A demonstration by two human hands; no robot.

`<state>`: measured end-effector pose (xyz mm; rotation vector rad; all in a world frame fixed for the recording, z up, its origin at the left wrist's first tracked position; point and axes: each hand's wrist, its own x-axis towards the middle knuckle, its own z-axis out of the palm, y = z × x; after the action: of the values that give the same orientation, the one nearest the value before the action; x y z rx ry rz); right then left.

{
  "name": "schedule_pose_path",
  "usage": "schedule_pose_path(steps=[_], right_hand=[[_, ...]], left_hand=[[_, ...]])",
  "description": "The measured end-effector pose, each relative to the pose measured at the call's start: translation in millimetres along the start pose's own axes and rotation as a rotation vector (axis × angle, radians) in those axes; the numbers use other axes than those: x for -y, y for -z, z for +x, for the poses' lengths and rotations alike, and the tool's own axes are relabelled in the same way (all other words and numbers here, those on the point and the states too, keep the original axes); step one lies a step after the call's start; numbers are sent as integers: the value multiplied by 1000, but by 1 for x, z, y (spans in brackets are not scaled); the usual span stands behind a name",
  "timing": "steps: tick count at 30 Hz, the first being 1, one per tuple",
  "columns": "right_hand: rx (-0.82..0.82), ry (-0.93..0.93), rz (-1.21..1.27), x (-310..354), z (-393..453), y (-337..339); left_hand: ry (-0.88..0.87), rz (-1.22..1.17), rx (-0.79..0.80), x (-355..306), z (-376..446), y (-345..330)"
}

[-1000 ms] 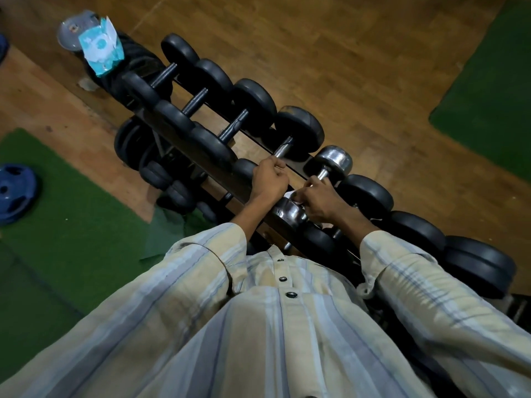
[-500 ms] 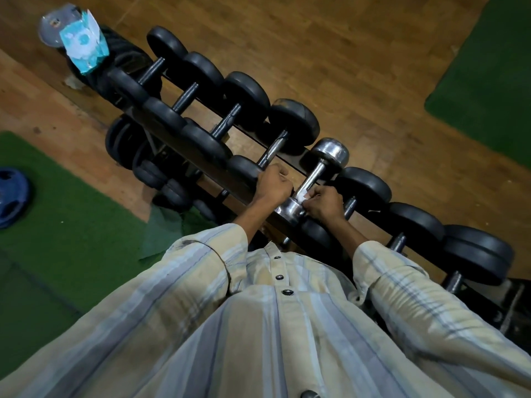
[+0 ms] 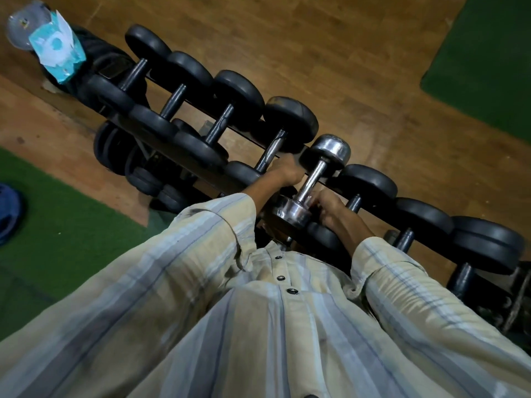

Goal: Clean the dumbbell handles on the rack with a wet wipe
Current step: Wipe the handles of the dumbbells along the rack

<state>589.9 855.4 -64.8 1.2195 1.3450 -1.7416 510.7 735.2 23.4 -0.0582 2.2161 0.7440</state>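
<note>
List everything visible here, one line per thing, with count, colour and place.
Chrome steel dumbbell: one, silver, mid top tier of rack.
Black rubber-ended dumbbells: at least seven on the top tier, black, either side of the chrome one; more on the lower tier.
Dark metal rack: one, black, diagonal across the floor.
Teal wet-wipe pack: one, teal and white, far left end of rack.
Green mats: green, upper right and left.
Blue weight plate: one, left edge.
Wooden floor: brown.
Left hand: on the rack beside the chrome handle.
Right hand: at the near end of the chrome handle.
</note>
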Motion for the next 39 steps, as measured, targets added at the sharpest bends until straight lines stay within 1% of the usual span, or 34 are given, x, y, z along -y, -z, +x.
schedule_pose_path(steps=[4,6,12,14,16,18,20,21,23,26,27,29,32,34,37,39], right_hand=[[-31,-30,92,7,-5,1],[-13,-35,126,6,-3,-3],[-46,-78,243,16,-6,-14],[-52,-67,248,14,-2,-11],[-100,-48,233,10,6,-8],[-156,-31,229,6,15,-4],[-211,-13,175,2,26,0],[-235,7,104,1,30,3],[-299,84,-114,3,29,4],[-381,338,-362,5,15,5],[-362,425,-389,7,7,7],[-282,537,-419,9,-5,10],[-98,614,-470,12,-20,11],[-28,625,-523,10,-25,13],[-59,675,-561,2,-25,13],[-104,764,-651,-2,-20,12]], left_hand=[[2,139,86,-4,13,1],[-5,234,155,-2,22,-2],[-56,465,344,7,45,-15],[-54,523,365,7,52,-18],[-23,586,365,8,58,-22],[-48,656,357,8,62,-23],[-58,724,319,9,64,-25],[-61,733,301,8,64,-24],[-30,787,311,7,67,-22],[-8,780,314,5,66,-17],[-14,783,326,4,65,-15],[-37,750,316,4,63,-13],[-42,645,334,5,60,-9],[-17,522,335,3,59,-8],[7,422,332,4,53,-8],[63,273,333,5,49,-6]])
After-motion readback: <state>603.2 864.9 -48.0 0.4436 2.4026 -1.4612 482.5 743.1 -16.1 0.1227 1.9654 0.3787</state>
